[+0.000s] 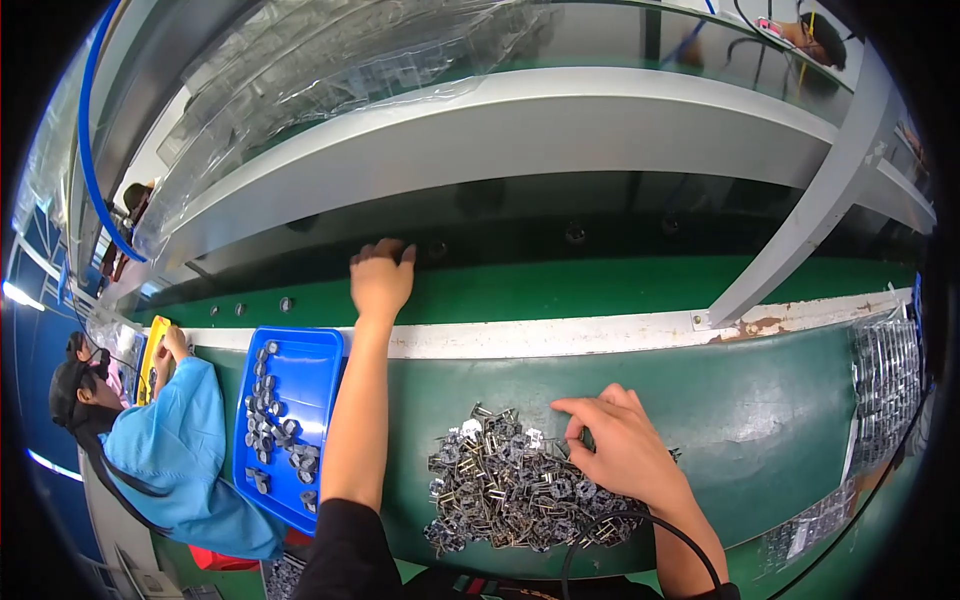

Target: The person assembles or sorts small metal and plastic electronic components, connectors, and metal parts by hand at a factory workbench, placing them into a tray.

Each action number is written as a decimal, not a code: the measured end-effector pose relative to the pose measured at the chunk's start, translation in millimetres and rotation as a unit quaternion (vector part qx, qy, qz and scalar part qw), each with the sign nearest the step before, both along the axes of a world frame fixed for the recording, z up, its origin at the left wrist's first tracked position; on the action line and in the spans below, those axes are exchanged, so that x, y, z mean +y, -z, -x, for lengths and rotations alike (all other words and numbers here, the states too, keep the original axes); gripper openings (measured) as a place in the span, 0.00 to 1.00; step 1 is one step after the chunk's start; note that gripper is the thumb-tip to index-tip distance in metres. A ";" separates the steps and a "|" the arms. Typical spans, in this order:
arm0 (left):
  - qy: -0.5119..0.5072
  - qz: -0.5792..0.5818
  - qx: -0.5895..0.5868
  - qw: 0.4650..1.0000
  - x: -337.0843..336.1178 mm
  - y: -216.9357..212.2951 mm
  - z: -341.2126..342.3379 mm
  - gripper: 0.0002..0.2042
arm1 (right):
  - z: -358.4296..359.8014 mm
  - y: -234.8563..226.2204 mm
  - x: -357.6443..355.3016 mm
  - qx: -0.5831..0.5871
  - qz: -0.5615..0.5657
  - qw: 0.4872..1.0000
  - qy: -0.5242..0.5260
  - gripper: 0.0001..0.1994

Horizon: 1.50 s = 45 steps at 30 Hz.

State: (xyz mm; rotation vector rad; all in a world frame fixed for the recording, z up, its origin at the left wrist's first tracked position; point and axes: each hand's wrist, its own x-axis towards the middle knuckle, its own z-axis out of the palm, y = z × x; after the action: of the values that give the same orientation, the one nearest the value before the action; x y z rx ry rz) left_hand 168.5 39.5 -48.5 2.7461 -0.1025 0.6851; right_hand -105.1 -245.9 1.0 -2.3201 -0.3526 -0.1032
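My left hand reaches over the white rail to the dark green belt; its thumb stands apart from the fingers, and nothing shows in it. The fingertips are partly lost in shadow, close to a small round part on the belt. Over the right side of a heap of small metal parts with pins, my right hand is open, index finger stretched out and thumb curved apart from it. No part is visible between them. Left of my left forearm sits a blue tray with several small grey round parts.
More round parts sit along the belt. A grey metal post rises at the right beside clear plastic trays. A black cable crosses near my right forearm. At left, a person in blue works at a yellow tray.
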 end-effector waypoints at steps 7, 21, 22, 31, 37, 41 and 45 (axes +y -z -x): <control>-0.008 -0.091 0.071 0.993 51.5 -1.4 48.6 0.14 | 2.5 -6.7 9.5 0.043 -0.368 0.929 -0.005 0.11; 0.105 0.168 0.175 0.964 -21.4 -17.5 85.0 0.24 | -2.5 -2.8 13.2 -0.014 -0.292 0.954 0.063 0.13; 0.103 0.169 0.175 0.965 -27.1 -16.0 80.7 0.24 | -2.9 -3.1 15.7 -0.025 -0.276 0.959 0.065 0.13; 0.229 0.334 0.272 0.873 -71.5 -29.5 102.1 0.15 | -1.8 7.3 12.1 -0.048 -0.301 0.949 0.081 0.12; 0.231 0.578 0.394 0.676 -66.7 -47.3 199.6 0.19 | 0.8 -1.4 21.9 -0.066 -0.292 0.952 0.057 0.10; 0.238 0.647 0.416 0.593 -64.3 -50.6 220.2 0.19 | 0.8 0.2 36.6 -0.096 -0.307 0.945 0.060 0.10; 0.264 0.628 0.424 0.597 -60.8 -45.3 225.1 0.19 | 2.2 1.0 41.7 -0.081 -0.302 0.949 0.032 0.10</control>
State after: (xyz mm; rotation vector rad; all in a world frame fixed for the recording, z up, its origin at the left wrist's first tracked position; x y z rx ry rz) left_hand -56.6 -21.4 -3.2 1.2293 -0.1275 -0.6109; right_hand -107.2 -204.2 0.0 -1.7166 -0.2782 -0.3809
